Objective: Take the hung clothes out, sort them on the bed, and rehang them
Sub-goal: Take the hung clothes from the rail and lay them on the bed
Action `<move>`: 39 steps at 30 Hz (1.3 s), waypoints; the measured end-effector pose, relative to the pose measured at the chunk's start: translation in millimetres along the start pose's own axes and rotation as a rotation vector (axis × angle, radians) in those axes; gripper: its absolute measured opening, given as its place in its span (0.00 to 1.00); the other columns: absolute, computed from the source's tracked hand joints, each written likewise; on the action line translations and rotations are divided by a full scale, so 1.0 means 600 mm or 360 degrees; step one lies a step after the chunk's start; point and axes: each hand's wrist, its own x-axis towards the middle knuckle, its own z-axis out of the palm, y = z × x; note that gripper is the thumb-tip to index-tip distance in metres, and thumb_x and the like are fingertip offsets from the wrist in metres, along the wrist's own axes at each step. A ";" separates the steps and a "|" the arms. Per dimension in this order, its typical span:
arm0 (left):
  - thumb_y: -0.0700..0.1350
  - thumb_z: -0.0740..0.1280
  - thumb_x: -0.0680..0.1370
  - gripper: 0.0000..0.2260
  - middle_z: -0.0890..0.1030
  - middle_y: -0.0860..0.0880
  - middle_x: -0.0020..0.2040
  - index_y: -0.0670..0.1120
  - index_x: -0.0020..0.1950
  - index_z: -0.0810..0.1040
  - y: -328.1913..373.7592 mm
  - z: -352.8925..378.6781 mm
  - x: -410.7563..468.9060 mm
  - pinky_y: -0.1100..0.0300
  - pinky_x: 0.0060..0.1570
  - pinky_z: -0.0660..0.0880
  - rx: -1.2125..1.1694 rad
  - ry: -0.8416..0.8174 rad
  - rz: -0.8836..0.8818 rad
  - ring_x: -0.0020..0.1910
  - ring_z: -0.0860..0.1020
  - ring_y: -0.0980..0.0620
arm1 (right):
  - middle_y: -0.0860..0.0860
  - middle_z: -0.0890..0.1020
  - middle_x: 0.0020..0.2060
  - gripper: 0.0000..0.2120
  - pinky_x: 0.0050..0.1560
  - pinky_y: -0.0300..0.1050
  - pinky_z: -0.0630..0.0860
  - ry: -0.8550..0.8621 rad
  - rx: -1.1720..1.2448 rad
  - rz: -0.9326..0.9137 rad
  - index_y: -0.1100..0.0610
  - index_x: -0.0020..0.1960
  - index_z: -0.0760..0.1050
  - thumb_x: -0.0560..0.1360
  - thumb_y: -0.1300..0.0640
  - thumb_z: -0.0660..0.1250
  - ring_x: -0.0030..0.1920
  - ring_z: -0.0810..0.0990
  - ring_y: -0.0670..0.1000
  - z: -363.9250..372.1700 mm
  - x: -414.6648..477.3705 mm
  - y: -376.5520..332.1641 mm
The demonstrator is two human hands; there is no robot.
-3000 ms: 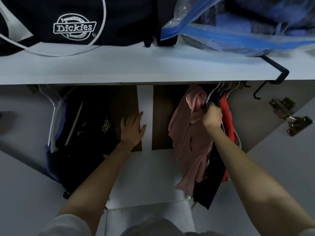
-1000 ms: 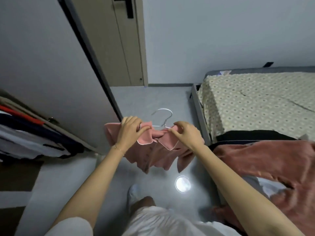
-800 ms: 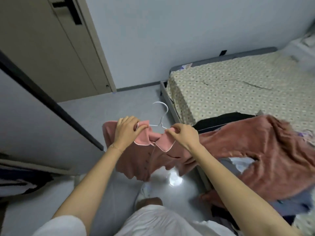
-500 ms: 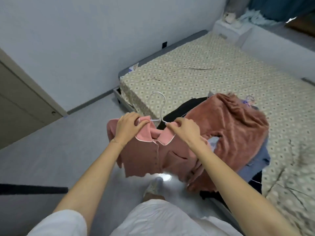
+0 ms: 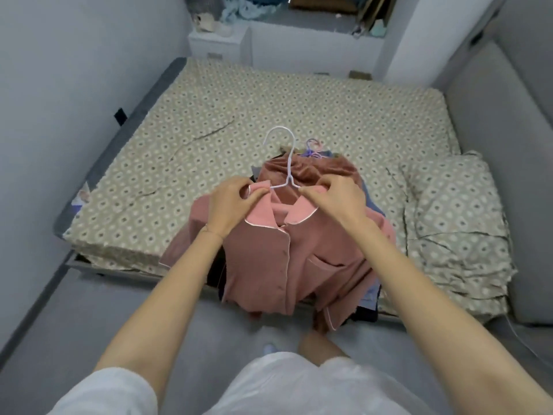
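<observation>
Pink shirt (image 5: 278, 259) is in your hands, buttoned up, on its white hanger (image 5: 287, 166). It's in the air over the near edge of the bed (image 5: 209, 115), hem hanging past that edge toward the floor (image 5: 89, 310). Not laid down yet.

Left hand (image 5: 232, 205): fingers (image 5: 239, 187) curled, pinching the collar where it meets the hanger's left arm.
Right hand (image 5: 338, 199): fingers (image 5: 314, 191) curled, pinching the other collar side at the hanger's right arm.
Neither hand is slack. As far as I can tell you grip cloth and wire together. The hook points up and away from you, free.

Just behind the shirt is a pile (image 5: 338, 169) already on the bed:
- brown fleece piece (image 5: 311, 170) on top
- something blue (image 5: 372, 211) and something dark under it
- purple hanger (image 5: 312, 146) poking out at the far side

My read on progress:
- Take-out: partly done. The wardrobe is out of view, so I can't say how much is left in it.
- Sorting: no sign of it; everything sits in one heap at the near edge.
- Rehanging: not begun, going by that heap.

Right of the pile, folded bedding (image 5: 454, 220) in the same print as the sheet. Far end: white nightstand (image 5: 218, 43), the clutter on it too blurred to name.
</observation>
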 end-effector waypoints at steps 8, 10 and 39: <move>0.58 0.72 0.74 0.14 0.69 0.55 0.32 0.52 0.37 0.73 0.051 0.115 0.197 0.55 0.37 0.65 -0.0141 -0.0139 0.0190 0.36 0.71 0.49 | 0.53 0.85 0.47 0.24 0.44 0.47 0.72 0.0241 -0.0023 0.0155 0.50 0.49 0.82 0.68 0.31 0.68 0.52 0.81 0.59 -0.042 0.150 0.087; 0.59 0.71 0.74 0.14 0.68 0.56 0.31 0.53 0.37 0.73 0.050 0.150 0.243 0.55 0.37 0.63 -0.0152 -0.0144 0.0189 0.35 0.69 0.51 | 0.54 0.85 0.45 0.25 0.43 0.47 0.71 0.0245 -0.0006 0.0174 0.51 0.49 0.82 0.68 0.30 0.67 0.51 0.81 0.59 -0.035 0.198 0.111; 0.58 0.61 0.79 0.14 0.79 0.55 0.59 0.55 0.60 0.77 -0.167 0.578 0.537 0.45 0.66 0.64 0.0315 -0.0577 -0.0289 0.61 0.76 0.51 | 0.56 0.81 0.54 0.18 0.56 0.55 0.74 -0.0492 -0.0139 0.0255 0.55 0.61 0.75 0.77 0.45 0.63 0.57 0.78 0.61 0.286 0.709 0.361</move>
